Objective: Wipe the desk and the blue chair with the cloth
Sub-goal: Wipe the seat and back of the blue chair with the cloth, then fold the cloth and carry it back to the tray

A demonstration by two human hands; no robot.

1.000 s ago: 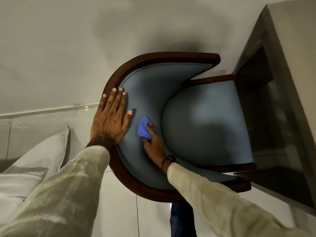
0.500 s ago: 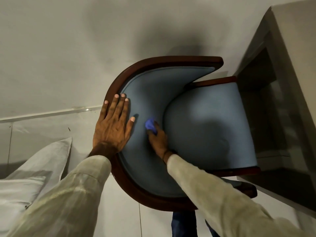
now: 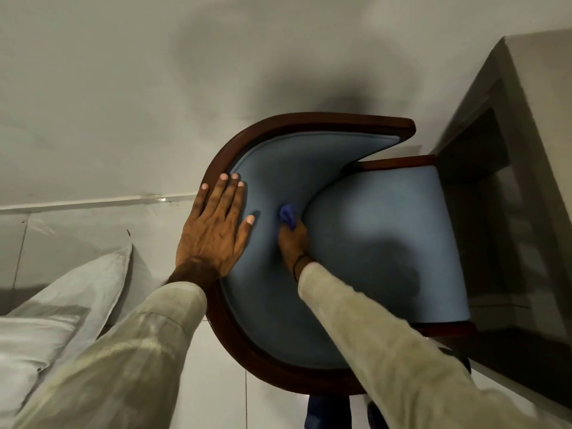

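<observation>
The soft, light cloth (image 3: 287,214) is bunched in the right hand (image 3: 292,239) against the blue chair (image 3: 383,243) backrest, beside the flat-spread, empty left hand (image 3: 213,230).

A pale tiled floor (image 3: 102,97) is filling most of the view, with grout lines running across it at the left and near the bottom. A blue chair (image 3: 387,243) with a dark wooden frame is standing on it, seen from above, and is casting a soft dark shadow on the tiles beyond its back. The chair's seat is reaching under a grey desk (image 3: 538,125) that is standing on the floor at the right edge. At the lower left, white pillows (image 3: 46,329) are lying bunched together; what is carrying them cannot be told.
</observation>
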